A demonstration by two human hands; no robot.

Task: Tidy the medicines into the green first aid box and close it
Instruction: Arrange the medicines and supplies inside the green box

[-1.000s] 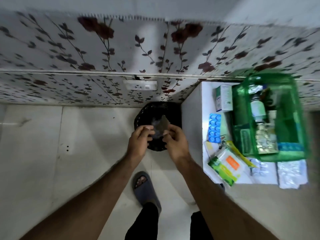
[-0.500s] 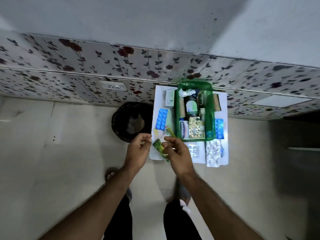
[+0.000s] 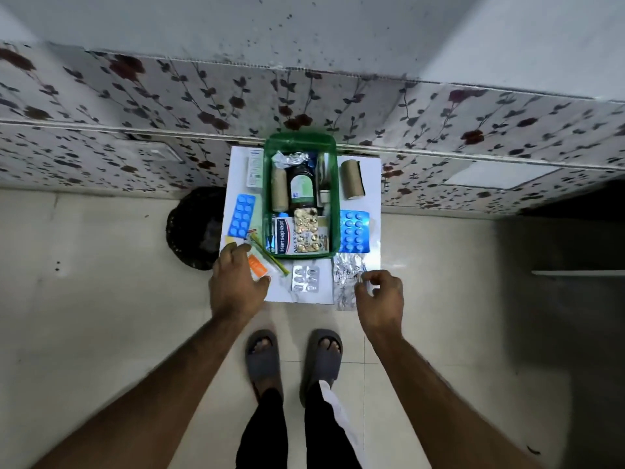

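Note:
The green first aid box (image 3: 334, 198) stands open at the back of a small white table (image 3: 371, 164). It holds a dark bottle, a brown roll, a Hansaplast box and a gold blister pack. On the table around it lie a white carton (image 3: 255, 167), two blue blister packs (image 3: 241, 216) (image 3: 354, 231), a second roll (image 3: 352, 179), a silver blister pack (image 3: 305, 279) and crinkled foil strips (image 3: 347, 272). My left hand (image 3: 235, 282) lies palm down, fingers spread, over an orange and green sachet (image 3: 258, 265). My right hand (image 3: 380, 292) hovers with curled fingers at the foil strips, holding nothing.
A black waste bin (image 3: 194, 228) stands on the floor against the table's left side. The table backs onto a floral tiled wall (image 3: 135, 96). My feet in grey slippers (image 3: 263, 360) are just in front of it on pale floor tiles.
A second ago both hands held a scrap over the black bin. The view has swung right to the table, and the hands are now empty and apart at its front edge.

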